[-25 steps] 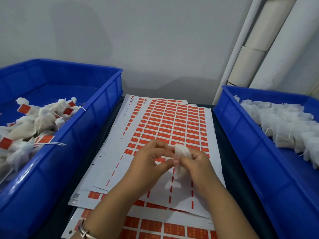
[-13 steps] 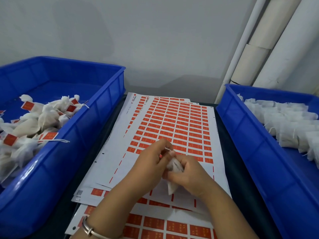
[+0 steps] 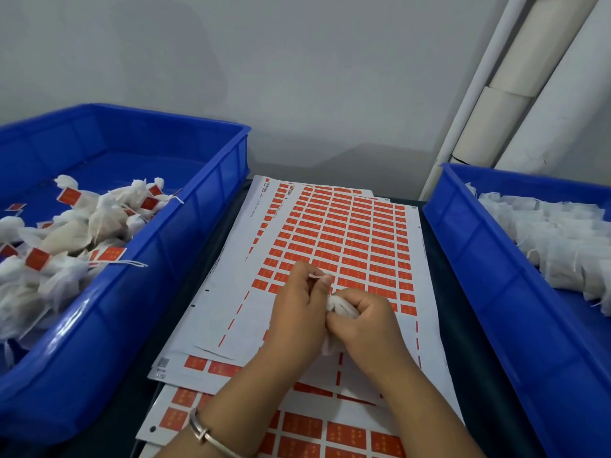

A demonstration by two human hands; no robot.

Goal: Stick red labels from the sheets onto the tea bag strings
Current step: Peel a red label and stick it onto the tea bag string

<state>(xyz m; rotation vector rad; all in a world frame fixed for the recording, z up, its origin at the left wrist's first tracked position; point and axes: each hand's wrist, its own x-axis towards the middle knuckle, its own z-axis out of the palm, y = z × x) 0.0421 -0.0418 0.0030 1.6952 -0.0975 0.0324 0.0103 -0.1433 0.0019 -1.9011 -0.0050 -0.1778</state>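
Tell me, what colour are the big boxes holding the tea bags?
Bright blue, both the left bin and the right bin, seen in the head view.

A small packing or hand-assembly workroom is shown. Two blue plastic bins are set on a dark table [image 3: 463, 342]: the left bin [image 3: 139, 309] is filled with labelled tea bags [image 3: 66, 239], the right bin [image 3: 489, 292] with plain ones. Stacked label sheets [image 3: 347, 226] are spread between them. A bare grey wall [image 3: 264, 77] and white pipes [image 3: 515, 84] are seen at the far side.
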